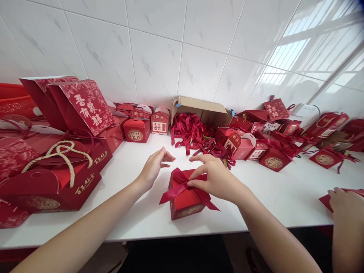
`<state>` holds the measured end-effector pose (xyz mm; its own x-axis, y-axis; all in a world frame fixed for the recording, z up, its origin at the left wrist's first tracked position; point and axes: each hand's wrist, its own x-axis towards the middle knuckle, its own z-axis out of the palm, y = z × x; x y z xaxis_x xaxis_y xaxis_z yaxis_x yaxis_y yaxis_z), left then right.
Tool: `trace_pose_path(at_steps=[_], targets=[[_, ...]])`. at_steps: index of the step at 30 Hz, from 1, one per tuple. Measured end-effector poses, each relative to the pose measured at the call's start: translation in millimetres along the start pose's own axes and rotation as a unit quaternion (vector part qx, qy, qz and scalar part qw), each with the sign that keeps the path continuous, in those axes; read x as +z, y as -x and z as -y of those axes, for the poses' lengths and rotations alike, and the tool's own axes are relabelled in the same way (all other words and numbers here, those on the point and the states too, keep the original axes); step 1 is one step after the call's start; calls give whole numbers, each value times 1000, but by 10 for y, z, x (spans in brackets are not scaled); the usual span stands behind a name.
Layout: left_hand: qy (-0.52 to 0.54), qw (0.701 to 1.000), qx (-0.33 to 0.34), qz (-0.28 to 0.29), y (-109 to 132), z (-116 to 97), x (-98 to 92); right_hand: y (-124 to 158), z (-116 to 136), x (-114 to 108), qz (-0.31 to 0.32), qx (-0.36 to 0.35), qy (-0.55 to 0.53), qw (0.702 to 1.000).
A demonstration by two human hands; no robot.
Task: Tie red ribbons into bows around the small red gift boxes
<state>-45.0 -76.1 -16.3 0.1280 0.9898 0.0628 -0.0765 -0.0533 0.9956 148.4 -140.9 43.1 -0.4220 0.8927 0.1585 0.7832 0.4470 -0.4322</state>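
Observation:
A small red gift box (186, 199) stands near the table's front edge. Across its top lies a dark red ribbon bow (176, 190), its tails hanging over the sides. With thumb and fingertip, my right hand (217, 180) pinches the ribbon close to the knot; its other fingers reach over the back of the bow. My left hand (153, 168) is held to the left of the box, fingers apart, touching nothing. Behind both hands is a heap of loose dark red ribbons (189, 129), spilling from a cardboard box (199, 103).
Large red carry boxes with rope handles (57, 185) crowd the left of the white table (136, 223). Small red boxes (136, 129) line the tiled wall. More boxes (274, 159) stand at the right. Another person's hand (345, 208) rests on a red item at the far right.

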Motion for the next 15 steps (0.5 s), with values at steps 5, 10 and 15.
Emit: trace_pose_path(at_steps=[5, 10, 15], targets=[[12, 1000, -10, -6, -4, 16, -3, -17, -15, 6, -9, -3, -6, 1000], [22, 1000, -20, 1, -16, 23, -33, 55, -204, -225, -32, 32, -64, 997], [28, 999, -30, 4, -21, 27, -40, 393, -671, -748, -110, 76, -22, 991]])
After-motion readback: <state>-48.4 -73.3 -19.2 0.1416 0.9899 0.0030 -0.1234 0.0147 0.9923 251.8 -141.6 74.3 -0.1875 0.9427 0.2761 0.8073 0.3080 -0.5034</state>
